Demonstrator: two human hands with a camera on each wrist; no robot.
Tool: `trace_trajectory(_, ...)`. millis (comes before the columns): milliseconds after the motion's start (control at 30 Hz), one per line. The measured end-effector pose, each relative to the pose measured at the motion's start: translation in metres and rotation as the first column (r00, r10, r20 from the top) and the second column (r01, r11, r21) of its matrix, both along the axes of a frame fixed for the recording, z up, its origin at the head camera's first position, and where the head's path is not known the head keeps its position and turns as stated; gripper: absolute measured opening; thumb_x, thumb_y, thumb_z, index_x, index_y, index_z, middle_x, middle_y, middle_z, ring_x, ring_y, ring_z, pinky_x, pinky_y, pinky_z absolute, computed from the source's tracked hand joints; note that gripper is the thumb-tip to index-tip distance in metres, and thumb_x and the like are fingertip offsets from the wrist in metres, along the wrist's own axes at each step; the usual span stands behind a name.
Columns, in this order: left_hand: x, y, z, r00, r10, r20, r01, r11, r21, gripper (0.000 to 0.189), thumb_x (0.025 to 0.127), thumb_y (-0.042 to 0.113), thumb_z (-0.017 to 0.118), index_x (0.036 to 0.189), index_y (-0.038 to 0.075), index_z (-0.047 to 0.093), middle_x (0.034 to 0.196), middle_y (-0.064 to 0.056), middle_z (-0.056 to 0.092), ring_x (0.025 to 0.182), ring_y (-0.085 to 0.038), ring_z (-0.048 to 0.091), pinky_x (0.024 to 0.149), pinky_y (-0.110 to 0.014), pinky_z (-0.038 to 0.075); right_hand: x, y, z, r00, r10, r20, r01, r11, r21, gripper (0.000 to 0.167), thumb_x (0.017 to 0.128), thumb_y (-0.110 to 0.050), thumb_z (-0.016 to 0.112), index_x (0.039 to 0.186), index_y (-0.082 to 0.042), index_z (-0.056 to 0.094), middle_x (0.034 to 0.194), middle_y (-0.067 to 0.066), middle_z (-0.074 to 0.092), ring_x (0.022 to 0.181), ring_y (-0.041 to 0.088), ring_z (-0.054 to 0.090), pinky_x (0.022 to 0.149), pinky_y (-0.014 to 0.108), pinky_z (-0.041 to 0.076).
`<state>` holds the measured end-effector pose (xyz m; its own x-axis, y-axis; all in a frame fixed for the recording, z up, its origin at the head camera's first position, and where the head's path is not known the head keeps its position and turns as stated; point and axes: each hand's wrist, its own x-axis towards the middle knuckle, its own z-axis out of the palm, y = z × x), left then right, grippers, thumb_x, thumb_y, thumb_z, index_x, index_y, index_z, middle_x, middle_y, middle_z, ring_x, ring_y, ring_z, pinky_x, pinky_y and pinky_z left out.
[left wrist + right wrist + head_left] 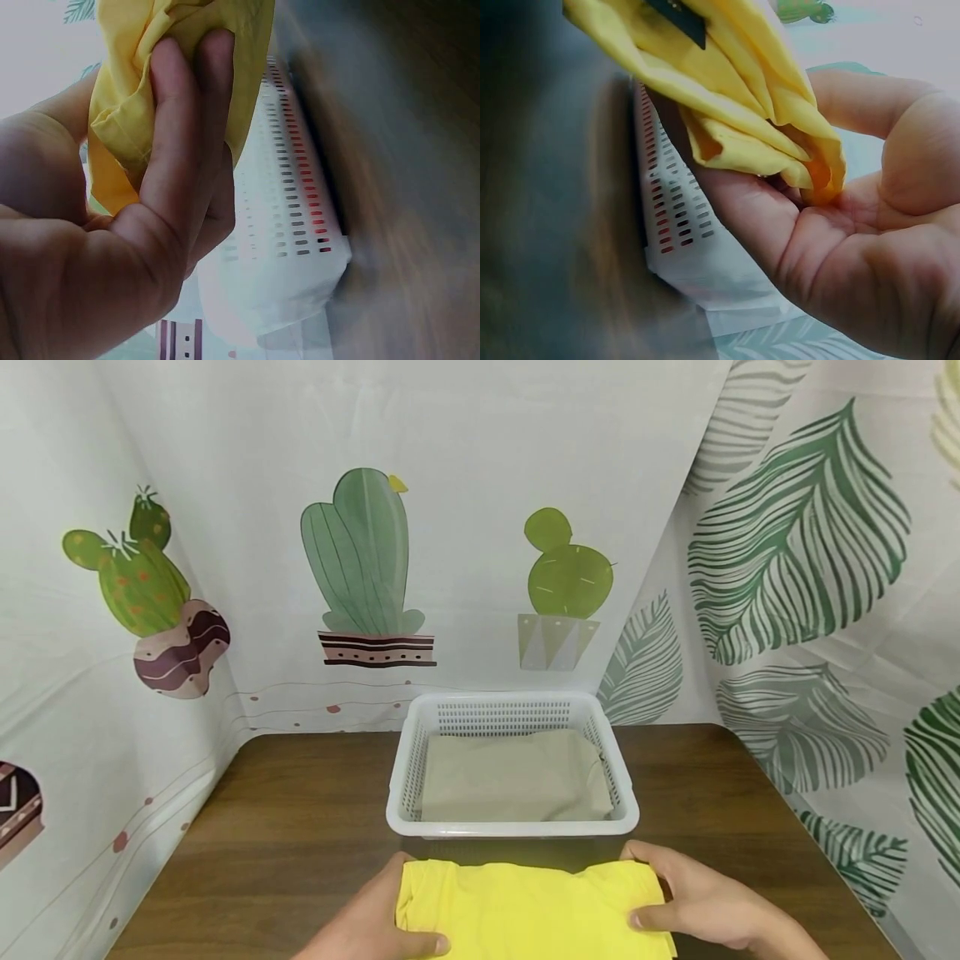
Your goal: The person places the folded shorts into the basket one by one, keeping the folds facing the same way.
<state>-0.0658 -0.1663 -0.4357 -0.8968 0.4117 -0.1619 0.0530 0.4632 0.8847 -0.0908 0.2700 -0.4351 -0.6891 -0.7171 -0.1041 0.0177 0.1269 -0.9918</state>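
Observation:
A folded yellow garment (pixel 534 910) is held up at the bottom of the head view, in front of a white basket (pixel 513 828). My left hand (pixel 378 914) grips its left end, thumb on top and fingers beneath. At the opposite end my right hand (pixel 701 897) pinches it the same way. From below, the left wrist view shows the fingers (pixel 178 112) curled against the cloth's underside. A dark label (pixel 681 19) shows on the garment in the right wrist view. Inside the basket lies a folded beige cloth (pixel 513 777).
The basket stands on a brown wooden table (pixel 315 810), near its back edge. White curtains with a printed cactus (pixel 363 560) and large leaves (pixel 802 535) hang behind and on both sides of the table.

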Motion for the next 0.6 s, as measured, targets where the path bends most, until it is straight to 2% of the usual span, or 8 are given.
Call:
trace_trajectory(200, 0.002, -0.001, 0.01, 0.999, 0.007, 0.053, -0.011, 0.997, 0.075, 0.072, 0.079, 0.022, 0.093, 0.132, 0.01, 0.046, 0.11, -0.003, 0.069, 0.093, -0.018, 0.068, 0.083, -0.023, 0.052, 0.001, 0.001, 0.007, 1.0, 0.027, 0.015, -0.026, 0.998, -0.057, 0.031, 0.096, 0.006, 0.069, 0.12, 0.008, 0.049, 0.106, 0.015, 0.07, 0.094, 0.024, 0.076, 0.082, 0.042, 0.065)
trace_trajectory(333, 0.002, -0.001, 0.016, 0.998, 0.004, 0.066, -0.011, 0.994, 0.105, 0.073, 0.081, 0.021, 0.093, 0.134, 0.009, 0.045, 0.112, -0.004, 0.069, 0.095, -0.018, 0.069, 0.084, -0.023, 0.053, 0.0, 0.001, 0.012, 0.999, 0.054, 0.009, -0.053, 0.993, -0.109, 0.031, 0.097, 0.009, 0.064, 0.123, 0.009, 0.047, 0.109, 0.014, 0.07, 0.096, 0.024, 0.075, 0.082, 0.045, 0.065)
trace_trajectory(500, 0.001, -0.003, 0.025, 0.997, -0.023, 0.073, 0.012, 0.989, 0.146, 0.072, 0.084, 0.023, 0.091, 0.136, 0.008, 0.043, 0.117, -0.007, 0.069, 0.099, -0.021, 0.071, 0.087, -0.024, 0.054, 0.0, 0.003, 0.017, 0.998, 0.062, -0.011, -0.063, 0.987, -0.146, 0.032, 0.099, 0.011, 0.061, 0.128, 0.01, 0.046, 0.111, 0.016, 0.07, 0.097, 0.026, 0.076, 0.082, 0.047, 0.064)
trace_trajectory(600, 0.0, -0.003, 0.03, 0.994, -0.058, 0.095, 0.037, 0.977, 0.212, 0.075, 0.087, 0.019, 0.089, 0.142, 0.006, 0.04, 0.12, -0.01, 0.07, 0.102, -0.026, 0.072, 0.089, -0.027, 0.057, -0.001, 0.005, 0.018, 0.997, 0.065, -0.027, -0.069, 0.983, -0.172, 0.035, 0.099, 0.012, 0.059, 0.132, 0.01, 0.046, 0.114, 0.017, 0.07, 0.1, 0.027, 0.075, 0.083, 0.048, 0.064)
